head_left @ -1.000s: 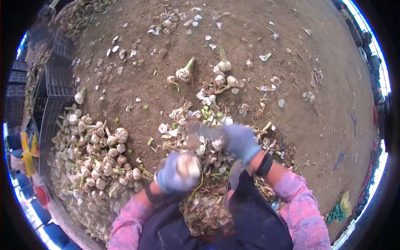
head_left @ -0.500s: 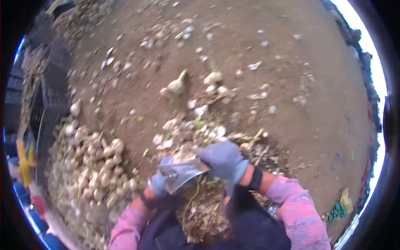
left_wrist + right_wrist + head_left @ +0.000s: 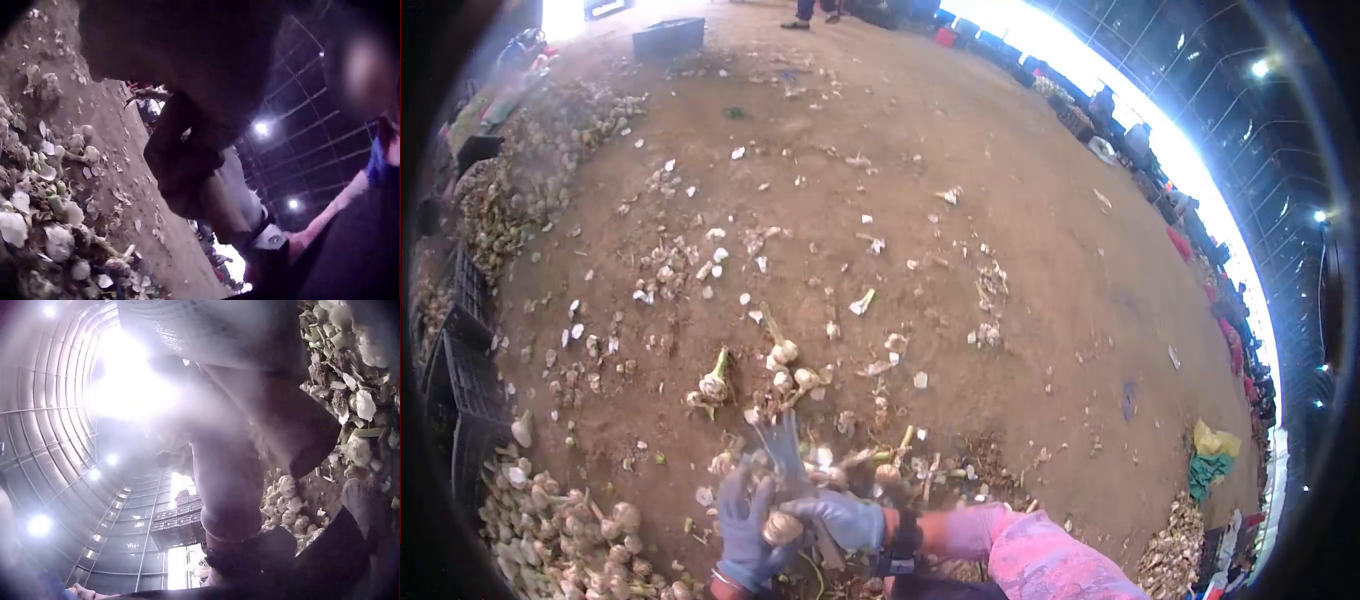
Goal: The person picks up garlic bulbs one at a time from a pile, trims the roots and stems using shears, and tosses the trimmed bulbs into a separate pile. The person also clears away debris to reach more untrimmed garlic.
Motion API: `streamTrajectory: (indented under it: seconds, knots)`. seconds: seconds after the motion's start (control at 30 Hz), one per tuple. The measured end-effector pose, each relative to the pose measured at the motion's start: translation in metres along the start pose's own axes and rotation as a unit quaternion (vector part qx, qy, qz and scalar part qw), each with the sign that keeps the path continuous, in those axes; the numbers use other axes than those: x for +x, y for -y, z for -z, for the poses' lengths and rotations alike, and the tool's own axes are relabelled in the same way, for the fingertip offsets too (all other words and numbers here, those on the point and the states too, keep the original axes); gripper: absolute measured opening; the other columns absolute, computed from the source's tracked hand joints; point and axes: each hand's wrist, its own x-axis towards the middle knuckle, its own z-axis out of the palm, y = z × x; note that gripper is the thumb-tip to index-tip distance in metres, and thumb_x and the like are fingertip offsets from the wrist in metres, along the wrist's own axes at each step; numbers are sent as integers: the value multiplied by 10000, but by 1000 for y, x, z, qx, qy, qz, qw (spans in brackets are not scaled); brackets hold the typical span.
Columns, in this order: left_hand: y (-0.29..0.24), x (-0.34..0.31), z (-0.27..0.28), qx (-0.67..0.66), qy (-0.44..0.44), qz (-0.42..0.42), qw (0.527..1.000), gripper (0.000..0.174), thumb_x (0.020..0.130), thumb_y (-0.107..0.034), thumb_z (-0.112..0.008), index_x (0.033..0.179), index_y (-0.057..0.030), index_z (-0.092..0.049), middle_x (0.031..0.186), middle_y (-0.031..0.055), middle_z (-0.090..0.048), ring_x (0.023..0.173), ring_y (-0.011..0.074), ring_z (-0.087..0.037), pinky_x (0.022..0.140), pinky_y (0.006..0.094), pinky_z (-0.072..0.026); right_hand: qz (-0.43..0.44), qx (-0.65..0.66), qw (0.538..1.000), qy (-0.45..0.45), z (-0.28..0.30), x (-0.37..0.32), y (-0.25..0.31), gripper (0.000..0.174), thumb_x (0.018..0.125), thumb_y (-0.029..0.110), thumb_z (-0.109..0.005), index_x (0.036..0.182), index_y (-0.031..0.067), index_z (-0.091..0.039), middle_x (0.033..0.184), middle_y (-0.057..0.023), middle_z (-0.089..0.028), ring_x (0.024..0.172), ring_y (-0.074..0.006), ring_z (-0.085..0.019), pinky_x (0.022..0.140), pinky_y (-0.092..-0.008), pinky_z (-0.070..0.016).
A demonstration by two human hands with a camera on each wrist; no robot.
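garlic bulb sits low in the head view between the gloved left hand, its fingers fairly straight against it, and the right hand, fingers curled round what looks like a grey blade. loosely backed, the bulb could roll and the edge nick the glove. wrist views are dark and blurred, hiding the grip.
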Motion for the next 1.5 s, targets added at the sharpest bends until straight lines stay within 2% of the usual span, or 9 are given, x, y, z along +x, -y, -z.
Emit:
streamTrajectory:
  seconds: [0.1, 0.2, 0.3, 0.47, 0.73, 0.9, 1.0, 1.2, 1.5]
  knots:
    - [-19, 20, 9, -242, -68, 9, 968, 987, 735, -442, -830, 1516, -88, -341, 1514, 259, -357, 1409, 449, -341, 1152, 534, -306, 6, 4, 998, -58, -16, -8, 14, 354, 997, 169, -600, 1314, 13, -576, 1133, -31, -657, 1056, -109, -588, 965, -279, -464]
    - [-15, 17, 17, -600, 61, 245, 759, 836, 811, -401, -785, 1450, -24, -400, 1423, 180, -505, 1303, 309, -517, 1035, 442, -467, 68, -194, 969, -138, -14, -7, 26, 389, 933, 141, -705, 1294, 54, -588, 1013, 1, -677, 934, -80, -601, 831, -264, -498]
    - [-8, 2, -1, -469, -13, 313, 826, 344, 927, -81, -671, 1251, 19, -613, 1005, 46, -705, 872, 117, -650, 776, 294, -565, 22, -151, 973, -175, -28, -3, 28, 282, 894, 108, -744, 1145, 49, -628, 897, 25, -644, 838, -70, -585, 714, -268, -497]
    - [-5, 13, 20, -503, 44, 398, 766, 129, 938, -130, -688, 997, -17, -670, 863, -27, -661, 808, 62, -604, 729, 226, -500, 87, -332, 923, -172, -35, -2, 41, 203, 809, 98, -741, 970, 41, -632, 797, -12, -598, 754, -78, -550, 683, -274, -489]
    - [-2, 14, 48, -645, 43, 418, 638, 228, 950, -212, -666, 1018, 4, -637, 832, 59, -676, 696, 145, -667, 634, 298, -559, 2, -693, 701, -169, 67, 4, 13, 252, 786, 270, -776, 927, 104, -649, 878, -122, -689, 801, -307, -681, 713, -389, -524]
    - [32, -31, 53, -631, -1, 387, 673, 297, 958, -248, -649, 1084, 16, -599, 934, 105, -658, 839, 196, -668, 751, 354, -574, 87, -607, 762, -206, 56, 33, 33, 170, 806, 213, -751, 878, 86, -664, 816, -102, -687, 749, -233, -675, 708, -337, -526]
    - [28, -31, 55, -776, -57, 386, 495, 287, 950, -250, -653, 1080, -2, -590, 946, 90, -610, 891, 223, -628, 830, 407, -554, 147, -471, 859, -135, -8, 56, 27, 149, 807, 160, -748, 899, 86, -656, 799, -73, -681, 706, -152, -639, 698, -301, -531]
    - [10, -15, 74, -798, -38, 372, 473, 276, 958, -284, -651, 998, -18, -590, 834, 39, -528, 803, 181, -527, 768, 360, -496, -28, -702, 710, -59, 20, 81, 2, 179, 819, 264, -713, 950, 162, -644, 859, -118, -699, 788, -341, -677, 718, -395, -550]
    - [67, -49, 91, -813, -140, 396, 403, 288, 922, -226, -666, 1133, -41, -603, 926, 56, -608, 899, 187, -602, 866, 342, -537, 179, -626, 748, -130, -16, 136, 36, 157, 830, 208, -726, 921, 98, -660, 808, -96, -647, 720, -230, -638, 700, -356, -526]
